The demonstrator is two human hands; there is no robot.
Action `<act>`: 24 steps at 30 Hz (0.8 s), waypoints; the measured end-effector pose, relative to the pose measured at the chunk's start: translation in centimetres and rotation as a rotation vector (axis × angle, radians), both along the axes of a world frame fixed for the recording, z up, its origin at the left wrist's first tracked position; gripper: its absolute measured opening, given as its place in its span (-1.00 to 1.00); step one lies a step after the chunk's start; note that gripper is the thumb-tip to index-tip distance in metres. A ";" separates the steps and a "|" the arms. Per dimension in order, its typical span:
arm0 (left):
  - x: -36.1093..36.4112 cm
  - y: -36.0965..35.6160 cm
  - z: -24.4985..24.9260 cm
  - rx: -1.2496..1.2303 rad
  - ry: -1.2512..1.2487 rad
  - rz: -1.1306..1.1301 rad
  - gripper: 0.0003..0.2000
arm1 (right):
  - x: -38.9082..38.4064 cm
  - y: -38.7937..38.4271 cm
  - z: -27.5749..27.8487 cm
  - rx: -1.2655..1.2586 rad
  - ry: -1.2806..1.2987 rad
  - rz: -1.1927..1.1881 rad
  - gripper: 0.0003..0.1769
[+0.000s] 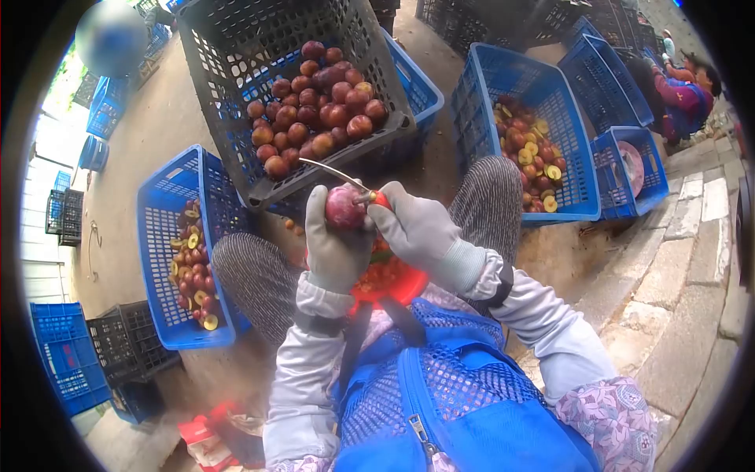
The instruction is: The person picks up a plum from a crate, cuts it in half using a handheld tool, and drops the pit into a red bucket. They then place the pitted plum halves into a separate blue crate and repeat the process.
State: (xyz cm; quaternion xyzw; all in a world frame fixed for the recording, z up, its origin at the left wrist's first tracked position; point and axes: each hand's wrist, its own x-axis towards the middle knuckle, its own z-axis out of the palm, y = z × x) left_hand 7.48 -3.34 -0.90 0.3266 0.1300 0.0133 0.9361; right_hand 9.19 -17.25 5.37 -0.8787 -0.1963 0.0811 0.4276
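Note:
My left hand (336, 253), in a grey glove, has its fingers wrapped round a dark red plum (343, 206). My right hand (421, 232), gloved too, grips the red handle of a small knife (381, 200). Its thin, curved metal blade reaches left over the top of the plum. Below both hands, between my knees, a red basin (407, 286) holds orange-red bits, partly hidden by the gloves. Just beyond my hands a tilted black crate (228, 118) contains many whole plums (311, 118).
Blue crates at left (169, 275) and right (578, 138) hold cut plums. The black crate rests over another blue crate (421, 86). More crates (130, 338) stand at far left. Brick paving (668, 236) runs along the right, where another person (683, 98) sits.

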 end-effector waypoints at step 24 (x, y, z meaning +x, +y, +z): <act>-1.3 -1.8 -2.8 0.745 0.034 0.290 -0.71 | -1.9 0.8 -7.2 0.262 0.606 -0.169 -0.62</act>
